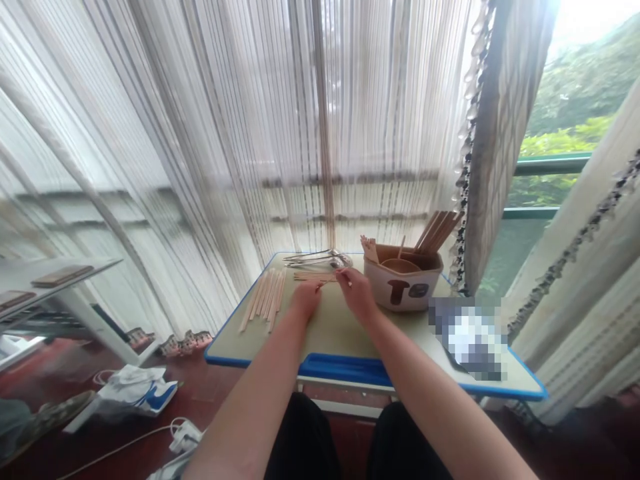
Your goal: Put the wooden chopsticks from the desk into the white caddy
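Note:
Both my hands reach to the far middle of a small table (330, 330) with a blue rim. My left hand (306, 297) has its fingers curled on a small bundle of wooden sticks (309, 276) lying crosswise. My right hand (356, 291) pinches the same bundle at its right end. A row of long wooden chopsticks (264, 299) lies to the left of my left hand. Metal spoons (320, 258) lie at the table's far edge. A white fabric basket (403, 280) with wooden utensils stands to the right of my right hand.
A blurred-out object (470, 337) lies on the table's right part. Sheer curtains (280, 133) hang right behind the table, and a window (565, 133) is at the right. On the floor at the left lie a bag (137, 390), cables and a white shelf (55, 277).

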Action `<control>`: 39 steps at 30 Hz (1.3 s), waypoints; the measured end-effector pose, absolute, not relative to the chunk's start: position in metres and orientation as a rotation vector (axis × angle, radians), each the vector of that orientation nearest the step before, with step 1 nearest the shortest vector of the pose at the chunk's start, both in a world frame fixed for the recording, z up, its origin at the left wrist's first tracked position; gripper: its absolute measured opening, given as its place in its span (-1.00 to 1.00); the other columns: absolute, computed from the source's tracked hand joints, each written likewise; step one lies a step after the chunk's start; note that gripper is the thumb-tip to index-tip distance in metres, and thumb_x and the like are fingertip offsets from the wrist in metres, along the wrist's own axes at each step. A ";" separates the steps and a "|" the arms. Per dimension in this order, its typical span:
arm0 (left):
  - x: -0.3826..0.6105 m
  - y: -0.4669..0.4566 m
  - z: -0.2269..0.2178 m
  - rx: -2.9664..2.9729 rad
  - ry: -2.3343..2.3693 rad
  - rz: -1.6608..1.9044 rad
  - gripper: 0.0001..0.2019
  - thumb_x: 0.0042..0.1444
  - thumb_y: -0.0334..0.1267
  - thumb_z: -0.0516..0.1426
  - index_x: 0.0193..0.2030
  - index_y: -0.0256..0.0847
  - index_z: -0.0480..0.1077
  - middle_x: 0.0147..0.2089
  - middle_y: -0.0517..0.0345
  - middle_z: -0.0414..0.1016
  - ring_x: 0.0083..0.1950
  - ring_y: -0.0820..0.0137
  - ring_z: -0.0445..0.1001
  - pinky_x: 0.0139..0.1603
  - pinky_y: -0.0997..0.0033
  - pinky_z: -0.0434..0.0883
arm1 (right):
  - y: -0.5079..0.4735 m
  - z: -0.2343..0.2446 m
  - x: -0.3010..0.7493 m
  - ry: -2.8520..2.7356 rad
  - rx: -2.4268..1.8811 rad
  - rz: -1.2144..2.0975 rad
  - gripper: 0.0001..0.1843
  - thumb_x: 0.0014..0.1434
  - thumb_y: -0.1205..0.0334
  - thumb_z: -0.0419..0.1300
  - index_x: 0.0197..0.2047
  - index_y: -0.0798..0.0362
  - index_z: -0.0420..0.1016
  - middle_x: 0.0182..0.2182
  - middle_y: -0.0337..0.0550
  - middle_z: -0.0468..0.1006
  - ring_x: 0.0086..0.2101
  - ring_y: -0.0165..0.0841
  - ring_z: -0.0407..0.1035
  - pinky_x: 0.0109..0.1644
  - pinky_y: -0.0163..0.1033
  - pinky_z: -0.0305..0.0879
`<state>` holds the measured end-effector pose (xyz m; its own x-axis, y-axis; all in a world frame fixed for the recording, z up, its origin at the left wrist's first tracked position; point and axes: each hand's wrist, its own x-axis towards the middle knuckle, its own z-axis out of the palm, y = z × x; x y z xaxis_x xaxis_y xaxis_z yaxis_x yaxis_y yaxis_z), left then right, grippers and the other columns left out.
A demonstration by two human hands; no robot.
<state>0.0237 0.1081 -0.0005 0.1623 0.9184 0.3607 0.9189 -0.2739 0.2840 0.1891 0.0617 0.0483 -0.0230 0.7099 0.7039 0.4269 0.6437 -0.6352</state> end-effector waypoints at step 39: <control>0.035 0.118 0.003 -2.132 -2.138 -0.735 -0.67 0.11 -0.28 -0.01 0.01 -0.14 0.37 -0.28 0.08 0.54 -0.23 0.34 0.48 -0.23 0.43 0.26 | 0.096 0.199 0.299 -1.789 -1.567 0.512 -0.89 0.01 0.33 0.17 -0.37 0.15 0.51 -0.51 -0.10 0.54 -0.55 -0.45 0.38 -0.49 -0.39 0.22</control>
